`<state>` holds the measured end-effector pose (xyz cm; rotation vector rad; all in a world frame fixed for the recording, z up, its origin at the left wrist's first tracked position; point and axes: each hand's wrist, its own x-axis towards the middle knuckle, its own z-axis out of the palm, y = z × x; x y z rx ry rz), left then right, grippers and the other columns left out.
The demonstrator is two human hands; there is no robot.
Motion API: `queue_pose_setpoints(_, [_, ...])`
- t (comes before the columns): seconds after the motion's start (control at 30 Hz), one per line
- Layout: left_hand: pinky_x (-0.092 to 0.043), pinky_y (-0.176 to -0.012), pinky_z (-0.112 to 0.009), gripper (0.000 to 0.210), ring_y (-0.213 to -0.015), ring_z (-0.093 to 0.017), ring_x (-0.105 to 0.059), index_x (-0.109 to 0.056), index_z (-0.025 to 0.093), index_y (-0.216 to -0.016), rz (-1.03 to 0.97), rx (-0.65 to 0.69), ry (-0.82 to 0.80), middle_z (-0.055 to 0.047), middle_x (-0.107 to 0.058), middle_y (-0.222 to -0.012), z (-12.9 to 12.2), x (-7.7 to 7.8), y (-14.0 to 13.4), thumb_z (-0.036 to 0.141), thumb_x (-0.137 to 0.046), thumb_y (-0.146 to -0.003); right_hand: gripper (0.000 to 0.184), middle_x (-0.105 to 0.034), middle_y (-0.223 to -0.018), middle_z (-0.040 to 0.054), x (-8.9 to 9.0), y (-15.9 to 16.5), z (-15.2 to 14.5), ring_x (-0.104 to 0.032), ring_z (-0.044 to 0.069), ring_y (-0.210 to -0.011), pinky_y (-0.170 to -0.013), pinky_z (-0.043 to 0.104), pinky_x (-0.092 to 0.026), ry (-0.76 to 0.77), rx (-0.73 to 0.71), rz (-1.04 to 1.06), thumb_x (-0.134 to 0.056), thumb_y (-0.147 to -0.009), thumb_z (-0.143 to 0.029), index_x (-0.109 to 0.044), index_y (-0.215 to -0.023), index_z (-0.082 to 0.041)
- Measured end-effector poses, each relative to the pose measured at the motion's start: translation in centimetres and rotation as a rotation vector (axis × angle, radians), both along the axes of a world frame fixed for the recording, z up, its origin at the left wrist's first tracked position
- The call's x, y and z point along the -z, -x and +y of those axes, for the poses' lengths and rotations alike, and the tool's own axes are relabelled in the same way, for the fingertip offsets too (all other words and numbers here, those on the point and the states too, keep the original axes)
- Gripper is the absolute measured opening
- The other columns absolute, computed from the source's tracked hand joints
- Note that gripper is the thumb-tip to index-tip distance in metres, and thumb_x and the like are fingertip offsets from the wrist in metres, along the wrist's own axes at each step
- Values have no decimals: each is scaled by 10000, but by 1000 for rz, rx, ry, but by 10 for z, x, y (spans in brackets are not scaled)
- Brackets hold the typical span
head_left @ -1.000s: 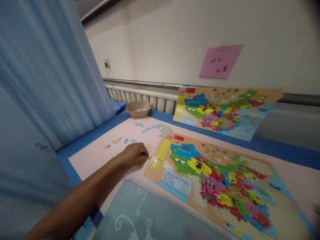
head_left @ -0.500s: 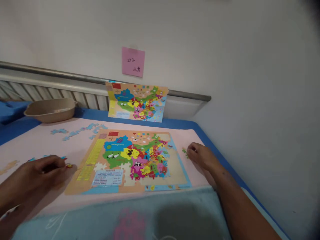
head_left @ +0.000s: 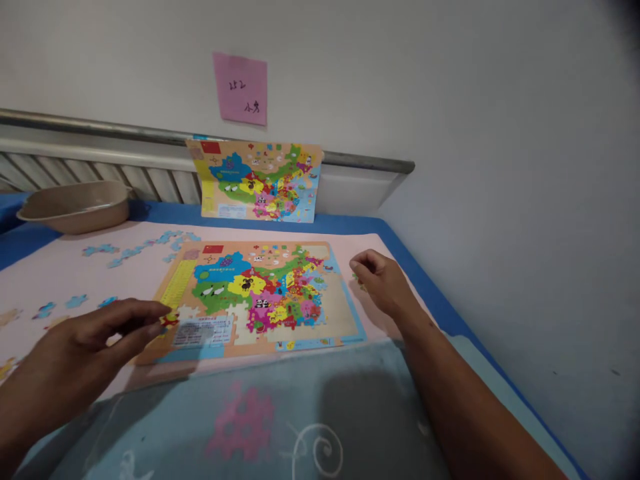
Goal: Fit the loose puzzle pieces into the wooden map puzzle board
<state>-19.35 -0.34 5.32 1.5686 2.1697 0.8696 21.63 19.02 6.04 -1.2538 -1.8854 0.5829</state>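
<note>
My left hand [head_left: 85,353] pinches a small red-and-yellow puzzle piece [head_left: 170,319] between thumb and fingertips, over the lower left border of the map jigsaw. This jigsaw board [head_left: 345,287] lies flat, colourful pieces filling much of it. Bare cream gaps show at its right side and lower middle. My right hand [head_left: 380,277] hovers right of the board with its fingers closed together. A greenish puzzle piece [head_left: 359,283] shows just under those fingers, partly hidden by them. Whether the fingers hold anything cannot be made out.
Loose light-blue pieces [head_left: 130,255] lie on the pink surface left of the board, several more by my left hand. A printed map sheet [head_left: 210,200] leans on the metal rail [head_left: 370,161]. Behind left stands a tan basin [head_left: 75,208]. Blue cloth [head_left: 190,413] covers the front.
The view has shifted, so the scene sits higher and further left. My left hand has carried its piece right, over the board's border. My right hand has moved slightly away and left from the greenish piece.
</note>
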Motion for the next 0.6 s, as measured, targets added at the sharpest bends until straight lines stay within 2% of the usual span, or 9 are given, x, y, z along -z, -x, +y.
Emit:
queue_pose_setpoints(0.13, [-470, -788, -271, 435, -964, -257, -632, -701, 247, -984, -145, 34, 74, 20, -722, -1043, 9, -14, -41, 593, -625, -731, 182, -577, -693, -13, 12, 10, -13, -511, 157, -643, -609, 270, -384, 21, 9, 104, -555, -865, -344, -620, -799, -188])
queue_pose_setpoints(0.3, [-442, -612, -247, 350, -754, -217, -612, -699, 222, -820, -398, 93, 154, -34, -702, -843, 16, -20, -83, 550, -674, -702, 145, -587, -722, -12, 14, 22, -18, -510, 153, -670, -625, 265, -373, -9, -50, 35, -551, -888, -287, -630, -819, -188])
queue_pose_setpoints(0.43, [-349, -470, -210, 348, -508, -125, -481, -667, 192, -799, -771, 49, 242, -2, -602, -645, 11, -11, -115, 505, -757, -676, 135, -586, -742, -14, 1, 32, -40, -519, 145, -688, -649, 257, -376, -10, -160, 20, -554, -910, -259, -627, -820, -191])
queue_pose_setpoints(0.53, [-244, -413, -203, 321, -401, -80, -339, -643, 185, -822, -1106, 29, 323, 43, -487, -517, 4, 1, -139, 460, -765, -711, 138, -553, -700, -30, -1, 42, -73, -486, 132, -626, -581, 240, -363, 140, -223, 115, -553, -931, -292, -627, -856, -202])
queue_pose_setpoints(0.6, [-223, -422, -207, 257, -410, -72, -325, -641, 180, -828, -1200, 67, 310, 43, -490, -522, 2, 11, -151, 395, -749, -738, 129, -528, -671, -39, 4, 48, -94, -469, 126, -599, -560, 234, -356, 230, -244, 160, -556, -927, -288, -622, -853, -205])
